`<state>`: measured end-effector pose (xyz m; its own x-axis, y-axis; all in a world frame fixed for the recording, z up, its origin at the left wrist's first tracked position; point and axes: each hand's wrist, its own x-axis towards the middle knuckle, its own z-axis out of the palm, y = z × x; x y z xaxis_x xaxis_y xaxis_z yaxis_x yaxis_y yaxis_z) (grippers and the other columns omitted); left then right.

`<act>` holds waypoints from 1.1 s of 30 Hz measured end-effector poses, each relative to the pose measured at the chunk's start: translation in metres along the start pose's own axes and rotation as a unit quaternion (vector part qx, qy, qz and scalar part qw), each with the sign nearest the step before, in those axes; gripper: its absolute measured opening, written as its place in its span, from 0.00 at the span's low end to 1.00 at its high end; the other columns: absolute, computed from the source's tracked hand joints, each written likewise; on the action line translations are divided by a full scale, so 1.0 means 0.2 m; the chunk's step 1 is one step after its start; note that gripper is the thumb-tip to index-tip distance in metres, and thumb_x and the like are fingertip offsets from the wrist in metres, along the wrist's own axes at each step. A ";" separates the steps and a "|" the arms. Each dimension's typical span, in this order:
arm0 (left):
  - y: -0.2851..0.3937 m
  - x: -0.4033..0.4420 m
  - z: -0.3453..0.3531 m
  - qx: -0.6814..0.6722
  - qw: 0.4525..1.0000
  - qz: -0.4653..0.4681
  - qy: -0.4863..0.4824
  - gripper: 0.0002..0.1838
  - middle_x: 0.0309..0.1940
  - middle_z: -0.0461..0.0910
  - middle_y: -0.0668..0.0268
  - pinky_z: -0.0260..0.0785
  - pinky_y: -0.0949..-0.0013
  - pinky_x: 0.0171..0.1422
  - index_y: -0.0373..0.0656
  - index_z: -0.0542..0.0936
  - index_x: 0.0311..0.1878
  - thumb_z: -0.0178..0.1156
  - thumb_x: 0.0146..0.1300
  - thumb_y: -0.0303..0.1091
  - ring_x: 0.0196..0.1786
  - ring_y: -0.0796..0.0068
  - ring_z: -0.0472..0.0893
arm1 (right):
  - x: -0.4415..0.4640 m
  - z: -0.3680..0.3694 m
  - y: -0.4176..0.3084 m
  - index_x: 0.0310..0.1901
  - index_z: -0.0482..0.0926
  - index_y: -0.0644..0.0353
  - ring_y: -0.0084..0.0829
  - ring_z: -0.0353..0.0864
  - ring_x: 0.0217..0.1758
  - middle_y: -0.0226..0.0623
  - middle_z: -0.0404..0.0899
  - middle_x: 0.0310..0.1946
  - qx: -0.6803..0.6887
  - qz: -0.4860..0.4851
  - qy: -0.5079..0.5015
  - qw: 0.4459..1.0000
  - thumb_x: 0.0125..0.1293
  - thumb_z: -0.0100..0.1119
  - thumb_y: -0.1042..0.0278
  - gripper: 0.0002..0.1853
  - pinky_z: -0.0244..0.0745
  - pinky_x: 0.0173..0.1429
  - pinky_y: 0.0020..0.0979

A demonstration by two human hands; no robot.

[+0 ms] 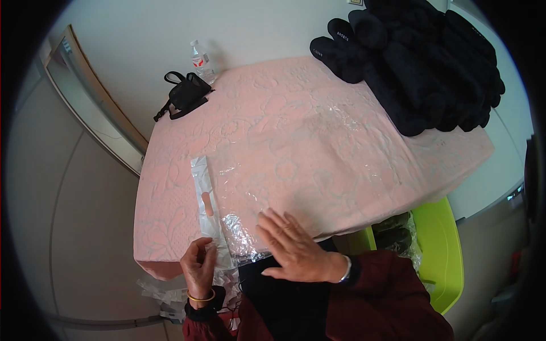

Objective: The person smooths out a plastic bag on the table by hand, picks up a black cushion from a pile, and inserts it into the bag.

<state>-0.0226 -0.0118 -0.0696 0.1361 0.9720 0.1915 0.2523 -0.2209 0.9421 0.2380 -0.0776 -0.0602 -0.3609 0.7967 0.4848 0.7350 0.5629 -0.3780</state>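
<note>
A clear plastic bag [244, 227] lies flat on the pink patterned cloth, glinting where light catches it. Along its left side runs a white header strip [202, 179] with an oval handle hole. My left hand [199, 266] is at the strip's near end, fingers curled and closed on the edge of the bag. My right hand [298, 250] lies palm down with outstretched fingers over the near part of the bag, holding nothing. Whether its palm presses on the film or hovers just above cannot be made out.
Dark plush rounded items [421, 68], some with small white lettering, are heaped at the back right. A water bottle [202, 61] and a black strapped pouch [185, 94] stand at the back left. A lime-green bin [441, 250] sits below the right edge. More plastic packaging [162, 290] hangs below left.
</note>
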 end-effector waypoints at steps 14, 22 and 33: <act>-0.03 0.03 0.05 0.148 0.985 0.088 0.029 0.06 0.27 0.78 0.71 0.62 0.78 0.32 0.34 0.84 0.42 0.63 0.63 0.16 0.28 0.86 0.71 | -0.10 -0.13 0.30 0.76 0.55 0.75 0.52 0.46 0.85 0.58 0.51 0.80 -0.098 0.089 -0.099 0.986 0.71 0.56 0.42 0.46 0.39 0.85 0.54; 0.01 0.04 0.06 0.159 0.981 0.107 0.020 0.06 0.28 0.79 0.69 0.62 0.77 0.32 0.34 0.83 0.42 0.63 0.63 0.16 0.28 0.84 0.72 | -0.44 -0.51 0.67 0.76 0.54 0.73 0.51 0.50 0.84 0.56 0.51 0.80 -0.196 0.210 -0.058 0.956 0.74 0.52 0.54 0.39 0.41 0.84 0.53; -0.06 0.06 -0.19 0.306 0.939 0.126 0.097 0.11 0.39 0.80 0.60 0.70 0.65 0.41 0.36 0.83 0.45 0.66 0.59 0.16 0.38 0.67 0.79 | -0.46 -0.47 0.37 0.72 0.60 0.76 0.59 0.54 0.81 0.59 0.57 0.75 -0.064 0.167 -0.019 0.984 0.69 0.61 0.64 0.36 0.49 0.81 0.55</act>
<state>-0.0608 0.0060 -0.0676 0.1020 0.8661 0.4894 0.7465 -0.3918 0.5378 0.3792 -0.1289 -0.0589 -0.1074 0.9416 0.3191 0.8814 0.2386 -0.4076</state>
